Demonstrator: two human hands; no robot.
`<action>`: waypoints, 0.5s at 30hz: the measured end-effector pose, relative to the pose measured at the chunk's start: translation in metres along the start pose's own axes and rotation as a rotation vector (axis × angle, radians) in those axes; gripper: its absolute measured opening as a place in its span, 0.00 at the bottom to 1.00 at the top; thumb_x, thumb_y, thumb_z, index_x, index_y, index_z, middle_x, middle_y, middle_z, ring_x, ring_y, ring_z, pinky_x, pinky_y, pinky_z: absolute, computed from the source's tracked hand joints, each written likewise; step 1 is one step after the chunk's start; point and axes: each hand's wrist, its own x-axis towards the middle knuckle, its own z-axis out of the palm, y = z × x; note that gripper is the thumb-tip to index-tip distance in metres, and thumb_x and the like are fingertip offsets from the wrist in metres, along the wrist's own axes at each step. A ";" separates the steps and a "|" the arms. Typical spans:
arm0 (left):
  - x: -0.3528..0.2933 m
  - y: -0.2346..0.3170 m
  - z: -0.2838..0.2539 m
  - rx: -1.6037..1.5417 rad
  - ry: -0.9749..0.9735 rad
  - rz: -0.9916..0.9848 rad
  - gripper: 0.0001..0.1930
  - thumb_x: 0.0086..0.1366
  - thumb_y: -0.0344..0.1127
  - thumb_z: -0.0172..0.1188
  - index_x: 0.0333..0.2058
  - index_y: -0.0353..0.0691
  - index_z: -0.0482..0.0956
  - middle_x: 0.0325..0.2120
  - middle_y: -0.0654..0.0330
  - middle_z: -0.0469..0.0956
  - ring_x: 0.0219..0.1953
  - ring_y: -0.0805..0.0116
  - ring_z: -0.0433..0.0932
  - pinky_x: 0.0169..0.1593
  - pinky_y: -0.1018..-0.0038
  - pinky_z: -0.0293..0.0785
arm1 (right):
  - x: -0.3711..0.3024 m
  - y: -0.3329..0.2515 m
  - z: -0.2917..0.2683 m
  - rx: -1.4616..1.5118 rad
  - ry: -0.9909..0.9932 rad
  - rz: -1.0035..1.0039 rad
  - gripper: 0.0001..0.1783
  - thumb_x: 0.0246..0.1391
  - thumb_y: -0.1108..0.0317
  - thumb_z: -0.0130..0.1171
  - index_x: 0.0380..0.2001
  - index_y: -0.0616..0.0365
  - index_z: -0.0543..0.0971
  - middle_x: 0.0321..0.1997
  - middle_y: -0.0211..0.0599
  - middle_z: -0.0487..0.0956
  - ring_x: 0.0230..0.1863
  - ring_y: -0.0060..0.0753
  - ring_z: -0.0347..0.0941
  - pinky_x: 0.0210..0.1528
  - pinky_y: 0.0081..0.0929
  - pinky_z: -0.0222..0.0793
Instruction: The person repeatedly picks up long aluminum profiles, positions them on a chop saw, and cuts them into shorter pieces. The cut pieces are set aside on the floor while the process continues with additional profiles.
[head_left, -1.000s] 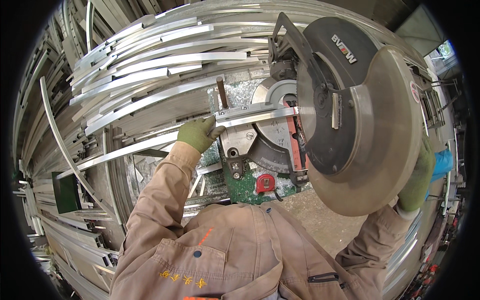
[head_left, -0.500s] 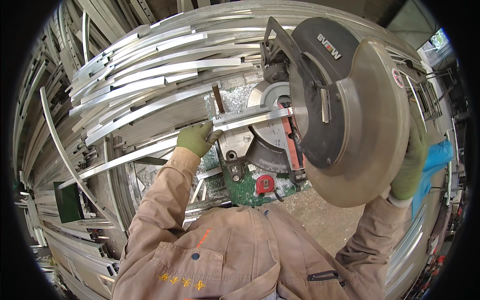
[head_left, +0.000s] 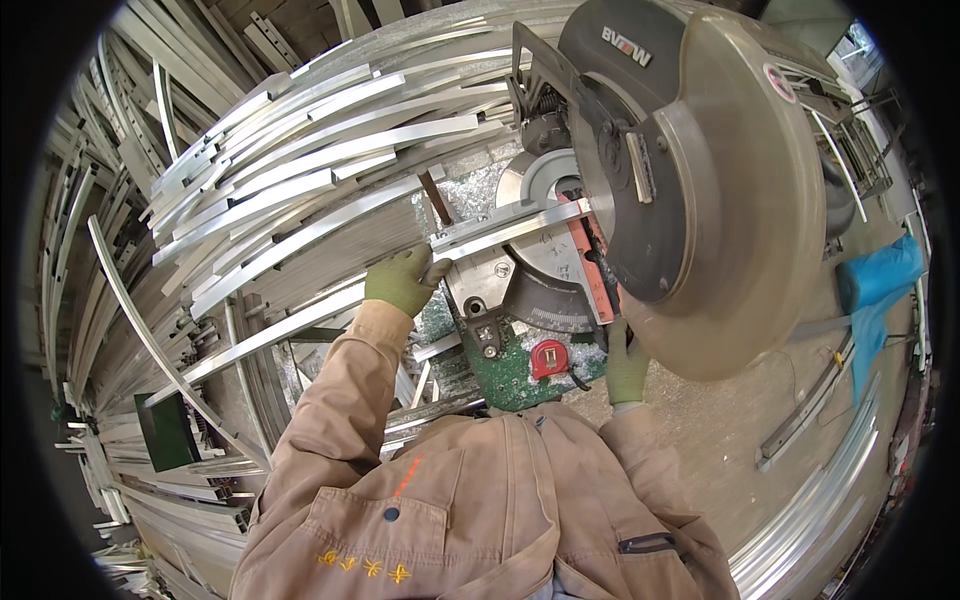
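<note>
Head view: your right hand is now at the front of the saw [head_left: 640, 230]

Half a second ago your right hand [head_left: 627, 370] was out at the far right of the saw; now it is at the front of the saw's base, just beside the near end of the red strip [head_left: 592, 270]. Its fingertips are partly hidden there, so I cannot tell whether it grips anything. Your left hand [head_left: 400, 280] has stayed left of the saw, closed around the aluminium bar [head_left: 525, 228]. The bar lies across the saw's base, its right end at the red strip, beside the saw's guard [head_left: 735, 200]. For the work in hand, this seems to leave one hand steadying the bar while the other is free to attend to the saw's base.

As for writing, you have pale lettering [head_left: 626, 45] with a touch of red on the saw's black housing, a round red-edged sticker [head_left: 779, 83] on its guard, and a curved scale [head_left: 560, 318] along its base. In front of the saw sits a red tape measure [head_left: 549, 358]; nearer you, yellow stitched characters [head_left: 363, 567] mark your jacket [head_left: 440, 500]
</note>
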 end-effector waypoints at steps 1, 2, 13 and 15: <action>-0.001 -0.003 0.001 0.008 -0.018 -0.011 0.34 0.85 0.75 0.57 0.63 0.50 0.86 0.48 0.47 0.92 0.52 0.35 0.91 0.55 0.42 0.86 | -0.006 -0.024 0.005 0.053 -0.002 0.074 0.26 0.87 0.60 0.64 0.73 0.69 0.82 0.71 0.46 0.87 0.70 0.33 0.80 0.75 0.35 0.75; 0.001 -0.001 0.000 0.012 -0.033 -0.008 0.34 0.85 0.76 0.57 0.62 0.50 0.86 0.48 0.47 0.92 0.51 0.35 0.91 0.55 0.43 0.86 | -0.006 -0.022 0.010 0.104 0.083 0.026 0.23 0.86 0.60 0.66 0.68 0.69 0.84 0.65 0.45 0.88 0.65 0.34 0.82 0.71 0.37 0.77; 0.005 0.003 0.003 -0.002 -0.001 0.006 0.33 0.85 0.75 0.56 0.54 0.47 0.85 0.47 0.48 0.92 0.51 0.35 0.91 0.53 0.43 0.85 | -0.013 -0.045 0.021 0.174 0.249 0.003 0.19 0.85 0.63 0.66 0.65 0.67 0.86 0.50 0.36 0.90 0.46 0.27 0.82 0.53 0.35 0.82; 0.005 0.001 0.005 -0.004 0.021 0.029 0.33 0.85 0.74 0.57 0.53 0.47 0.85 0.47 0.48 0.92 0.51 0.35 0.91 0.53 0.42 0.85 | -0.012 -0.041 0.023 0.174 0.257 -0.040 0.20 0.85 0.65 0.65 0.69 0.67 0.84 0.53 0.36 0.89 0.49 0.27 0.81 0.55 0.34 0.82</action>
